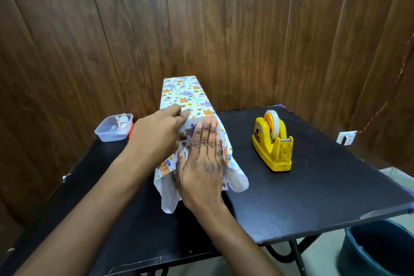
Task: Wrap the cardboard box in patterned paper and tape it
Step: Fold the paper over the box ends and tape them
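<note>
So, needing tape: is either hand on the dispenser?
No, the left hand and right hand are on the box; the dispenser stands apart.

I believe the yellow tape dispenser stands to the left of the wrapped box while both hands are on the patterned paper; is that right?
Not quite: the head view shows the yellow tape dispenser to the right of the wrapped box, not the left. The rest holds: the right hand lies flat on the patterned paper and the left hand grips it.
</note>
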A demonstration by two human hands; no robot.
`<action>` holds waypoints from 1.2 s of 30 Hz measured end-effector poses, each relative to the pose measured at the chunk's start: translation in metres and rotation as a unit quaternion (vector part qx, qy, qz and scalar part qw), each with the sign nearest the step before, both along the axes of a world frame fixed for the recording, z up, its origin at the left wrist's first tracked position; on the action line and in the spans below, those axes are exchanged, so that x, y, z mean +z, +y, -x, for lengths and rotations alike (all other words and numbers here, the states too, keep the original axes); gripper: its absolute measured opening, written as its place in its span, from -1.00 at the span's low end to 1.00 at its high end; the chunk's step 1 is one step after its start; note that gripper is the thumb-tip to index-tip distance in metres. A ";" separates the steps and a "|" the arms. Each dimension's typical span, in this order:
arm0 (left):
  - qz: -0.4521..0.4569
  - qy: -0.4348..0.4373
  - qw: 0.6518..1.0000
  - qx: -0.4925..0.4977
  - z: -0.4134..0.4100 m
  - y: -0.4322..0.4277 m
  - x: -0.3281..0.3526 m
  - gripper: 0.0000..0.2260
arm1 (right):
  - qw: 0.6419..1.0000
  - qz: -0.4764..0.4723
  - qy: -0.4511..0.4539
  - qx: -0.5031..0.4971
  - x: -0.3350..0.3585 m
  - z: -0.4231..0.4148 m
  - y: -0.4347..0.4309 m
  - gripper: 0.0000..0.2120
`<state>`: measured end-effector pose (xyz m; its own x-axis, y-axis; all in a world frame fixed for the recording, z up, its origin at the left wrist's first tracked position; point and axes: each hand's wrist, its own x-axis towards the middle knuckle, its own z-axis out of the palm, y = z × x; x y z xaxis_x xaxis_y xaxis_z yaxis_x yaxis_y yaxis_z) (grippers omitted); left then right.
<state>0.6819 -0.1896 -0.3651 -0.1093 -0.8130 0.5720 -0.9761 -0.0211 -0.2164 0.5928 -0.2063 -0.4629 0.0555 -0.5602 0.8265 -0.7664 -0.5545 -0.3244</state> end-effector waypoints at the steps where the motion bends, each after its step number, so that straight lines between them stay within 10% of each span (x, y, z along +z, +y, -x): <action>1: -0.001 -0.003 1.000 0.001 0.000 0.000 -0.001 -0.49 | 1.000 0.001 0.004 -0.005 -0.005 0.003 -0.001 -0.40; 36: -0.066 -0.086 0.990 0.087 0.030 -0.005 0.020 -0.49 | 0.960 -0.219 0.004 0.174 -0.013 0.030 0.031 -0.27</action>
<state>0.6516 -0.1951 -0.3450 -0.0472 -0.8943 0.4449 -0.9089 -0.1463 -0.3906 0.5632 -0.1752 -0.4757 0.3077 -0.8000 0.5151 -0.5628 -0.5896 -0.5794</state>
